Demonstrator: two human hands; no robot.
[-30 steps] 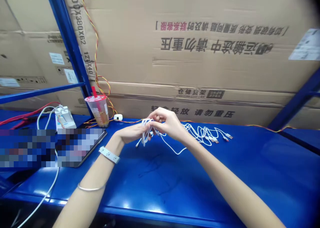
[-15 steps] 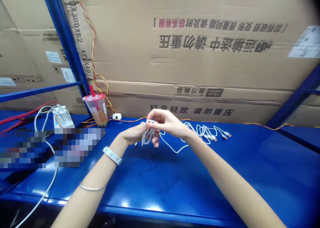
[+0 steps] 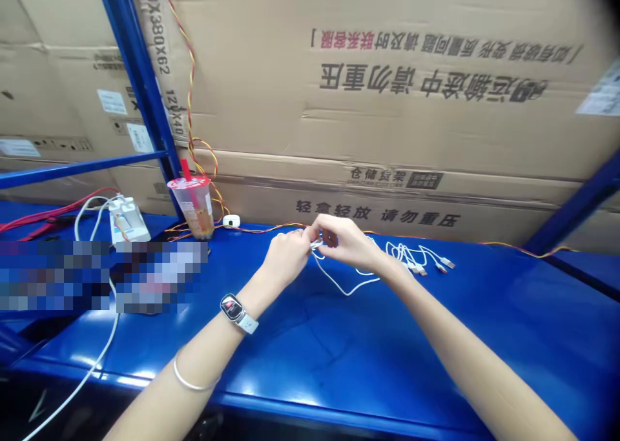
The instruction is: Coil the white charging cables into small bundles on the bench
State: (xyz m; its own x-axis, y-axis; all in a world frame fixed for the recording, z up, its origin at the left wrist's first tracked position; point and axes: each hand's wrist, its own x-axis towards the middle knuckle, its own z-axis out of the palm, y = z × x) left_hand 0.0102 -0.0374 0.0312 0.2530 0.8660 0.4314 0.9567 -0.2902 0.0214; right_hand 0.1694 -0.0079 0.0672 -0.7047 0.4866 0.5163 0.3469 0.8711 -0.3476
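While the left hand (image 3: 287, 258) holds a white cable (image 3: 316, 243) to the right of the drink cup (image 3: 197, 210), the right hand (image 3: 349, 242) pinches it; more white cables (image 3: 411, 254) lie farther right of the cup.

Surface (image 3: 339, 357) looks glossy and smooth, like painted metal; cardboard (image 3: 339, 131) behind matt, creased; white cable (image 3: 348, 294) smooth plastic; cup (image 3: 196, 212) see-through, shiny plastic; bangle (image 3: 186, 384) polished metal; watch face (image 3: 232, 307) glassy.

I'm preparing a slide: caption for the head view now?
Left hand and right hand hold a white cable above a blue surface.
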